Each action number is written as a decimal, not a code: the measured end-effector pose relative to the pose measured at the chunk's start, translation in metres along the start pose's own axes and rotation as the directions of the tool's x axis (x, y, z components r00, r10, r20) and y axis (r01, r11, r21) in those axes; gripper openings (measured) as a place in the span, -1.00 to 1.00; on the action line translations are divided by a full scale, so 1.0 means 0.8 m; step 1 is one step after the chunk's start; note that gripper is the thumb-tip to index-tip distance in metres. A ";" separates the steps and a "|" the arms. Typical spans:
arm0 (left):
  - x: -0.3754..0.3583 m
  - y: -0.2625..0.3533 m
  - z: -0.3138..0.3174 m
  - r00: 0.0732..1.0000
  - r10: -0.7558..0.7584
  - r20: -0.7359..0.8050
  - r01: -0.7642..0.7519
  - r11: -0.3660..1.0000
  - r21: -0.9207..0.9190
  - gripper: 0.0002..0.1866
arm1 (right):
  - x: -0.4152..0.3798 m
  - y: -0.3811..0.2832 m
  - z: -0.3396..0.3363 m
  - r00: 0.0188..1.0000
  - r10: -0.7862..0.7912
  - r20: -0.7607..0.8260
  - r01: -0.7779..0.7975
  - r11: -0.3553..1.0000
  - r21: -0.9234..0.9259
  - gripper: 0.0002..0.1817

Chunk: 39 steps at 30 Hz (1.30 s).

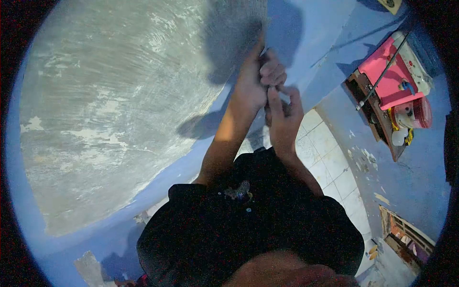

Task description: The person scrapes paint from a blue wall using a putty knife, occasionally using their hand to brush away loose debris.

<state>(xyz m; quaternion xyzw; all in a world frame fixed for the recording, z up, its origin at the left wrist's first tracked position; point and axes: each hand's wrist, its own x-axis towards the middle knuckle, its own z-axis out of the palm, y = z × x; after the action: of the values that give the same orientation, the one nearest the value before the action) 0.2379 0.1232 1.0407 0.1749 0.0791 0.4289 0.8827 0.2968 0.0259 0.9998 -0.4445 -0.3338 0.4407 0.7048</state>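
Note:
In the head view my left hand (pixel 253 79) is raised in front of a wall, with one digit stretched upward and the other fingers curled in toward the palm. Just below and to its right, my right hand (pixel 285 107) has its thumb and finger pinched together close to the left palm. The fingertips of both hands meet or nearly meet there. Whatever may lie between them is too small and shaded to make out. The rough grey patch (pixel 119 95) on the blue wall is close behind my left hand, and shadows of the hands fall across it.
At the right, a wooden shelf (pixel 377 112) on the blue wall carries a pink container (pixel 389 71), a clear jar with a pink lid (pixel 415 114) and small items. A dark rod (pixel 385 71) crosses before it. White floor tiles (pixel 330 158) show below; a framed opening (pixel 406 232) is lower right.

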 end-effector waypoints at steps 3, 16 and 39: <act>0.023 -0.001 0.017 0.999 -0.011 -0.031 0.012 1.000 0.028 -0.56 | 0.016 -0.022 -0.003 0.997 0.063 -0.039 -0.062 0.998 0.034 -0.83; -0.016 -0.011 -0.019 0.990 0.044 0.132 -0.030 0.994 -0.104 -0.59 | -0.007 0.000 -0.008 0.992 -0.074 0.098 0.072 0.997 0.029 -0.84; -0.027 -0.010 0.005 0.992 0.056 -0.114 -0.058 0.998 -0.020 -0.55 | -0.019 0.013 -0.002 0.999 -0.034 0.027 0.035 0.999 -0.013 -0.82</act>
<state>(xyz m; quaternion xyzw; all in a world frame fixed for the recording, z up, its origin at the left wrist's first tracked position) 0.2313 0.1005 1.0415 0.1423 0.1190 0.4641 0.8662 0.2888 0.0139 0.9884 -0.4374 -0.3536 0.4321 0.7049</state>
